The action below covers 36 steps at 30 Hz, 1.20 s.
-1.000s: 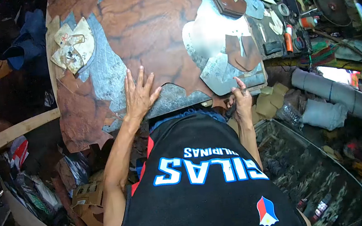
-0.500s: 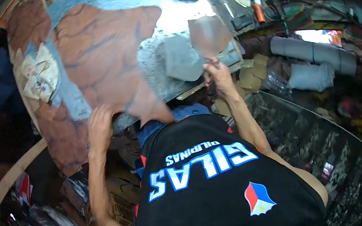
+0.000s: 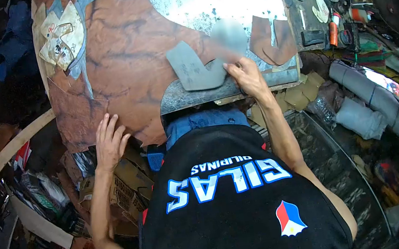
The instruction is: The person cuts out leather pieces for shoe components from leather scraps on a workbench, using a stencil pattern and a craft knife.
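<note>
Leather (image 3: 126, 68): overhanging the table (image 3: 195, 16).
Left hand (image 3: 111, 143): fingers spread on the overhang, probably steadying it.
Template (image 3: 193, 74): partly on leather; right hand (image 3: 248, 78) seems to pinch its end, fingertips unclear.

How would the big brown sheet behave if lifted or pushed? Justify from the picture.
The big brown sheet would probably flop if lifted by one edge, since it looks thin and broad. That thinness suggests it is light for its size. Pushed, it may slide easily: the table looks smooth and shiny.
</note>
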{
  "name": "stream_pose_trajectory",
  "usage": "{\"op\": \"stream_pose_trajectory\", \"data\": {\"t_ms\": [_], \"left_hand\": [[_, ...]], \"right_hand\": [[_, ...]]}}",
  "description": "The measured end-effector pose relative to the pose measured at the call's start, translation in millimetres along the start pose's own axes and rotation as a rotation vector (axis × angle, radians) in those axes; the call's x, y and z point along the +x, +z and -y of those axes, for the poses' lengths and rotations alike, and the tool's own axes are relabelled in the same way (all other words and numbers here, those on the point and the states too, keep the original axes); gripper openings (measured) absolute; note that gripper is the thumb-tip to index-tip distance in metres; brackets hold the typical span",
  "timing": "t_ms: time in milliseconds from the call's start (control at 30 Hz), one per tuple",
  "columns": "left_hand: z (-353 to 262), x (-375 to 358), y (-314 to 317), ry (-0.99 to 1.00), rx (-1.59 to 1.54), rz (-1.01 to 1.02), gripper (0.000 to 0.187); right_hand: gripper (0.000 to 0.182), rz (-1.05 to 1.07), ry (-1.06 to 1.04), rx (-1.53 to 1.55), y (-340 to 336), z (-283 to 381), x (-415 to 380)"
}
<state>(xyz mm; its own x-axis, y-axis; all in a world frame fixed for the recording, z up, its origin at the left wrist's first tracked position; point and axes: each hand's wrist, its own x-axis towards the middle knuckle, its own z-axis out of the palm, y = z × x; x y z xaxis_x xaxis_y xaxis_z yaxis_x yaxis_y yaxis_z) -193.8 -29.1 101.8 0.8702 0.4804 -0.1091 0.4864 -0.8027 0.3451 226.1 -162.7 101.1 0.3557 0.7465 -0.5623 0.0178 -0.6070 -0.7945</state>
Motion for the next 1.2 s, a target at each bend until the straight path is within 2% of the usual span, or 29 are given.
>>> {"op": "stream_pose_trajectory", "data": {"t_ms": [33, 100, 167, 233, 267, 300, 433, 533, 633, 700, 933, 1167, 1200], "left_hand": [[-10, 12, 3, -0.003, -0.001, 0.005, 0.032], [-29, 40, 11, -0.111, -0.056, -0.128, 0.035], [-43, 75, 17, -0.121, -0.087, -0.181, 0.039], [-50, 103, 23, -0.128, -0.119, -0.234, 0.043], [-50, 116, 26, -0.134, -0.137, -0.257, 0.046], [-48, 129, 29, -0.14, -0.153, -0.284, 0.05], [-35, 171, 46, -0.145, -0.209, -0.293, 0.057], [-29, 199, 64, -0.124, -0.097, -0.188, 0.076], [-23, 211, 68, -0.032, -0.108, -0.178, 0.074], [-19, 213, 68, -0.024, -0.109, -0.163, 0.074], [-20, 215, 71, 0.02, -0.11, -0.236, 0.074], [-12, 212, 76, 0.041, -0.131, -0.317, 0.071], [-10, 211, 77, 0.038, -0.184, -0.337, 0.07]], "right_hand": [[0.039, 0.0, -0.003, -0.046, 4, 10, 9], [0.04, 0.028, -0.02, -0.1, 9, 21, 32], [0.041, 0.059, -0.039, -0.158, 11, 19, 50], [0.045, -0.146, -0.184, -0.448, 16, 17, 59], [0.047, -0.16, -0.131, -0.578, 12, 24, 56], [0.047, -0.158, -0.135, -0.579, 10, 20, 56], [0.048, -0.152, -0.263, -0.605, 0, -3, 51], [0.048, -0.093, -0.283, -0.706, 0, 8, 53], [0.047, -0.045, -0.237, -0.768, 2, 9, 51], [0.048, -0.172, -0.375, -0.838, 6, -8, 49], [0.043, -0.26, -0.35, -0.77, 8, -14, 52], [0.043, -0.292, -0.394, -0.759, 10, -14, 47], [0.044, -0.246, -0.359, -0.726, 8, -15, 48]]}}
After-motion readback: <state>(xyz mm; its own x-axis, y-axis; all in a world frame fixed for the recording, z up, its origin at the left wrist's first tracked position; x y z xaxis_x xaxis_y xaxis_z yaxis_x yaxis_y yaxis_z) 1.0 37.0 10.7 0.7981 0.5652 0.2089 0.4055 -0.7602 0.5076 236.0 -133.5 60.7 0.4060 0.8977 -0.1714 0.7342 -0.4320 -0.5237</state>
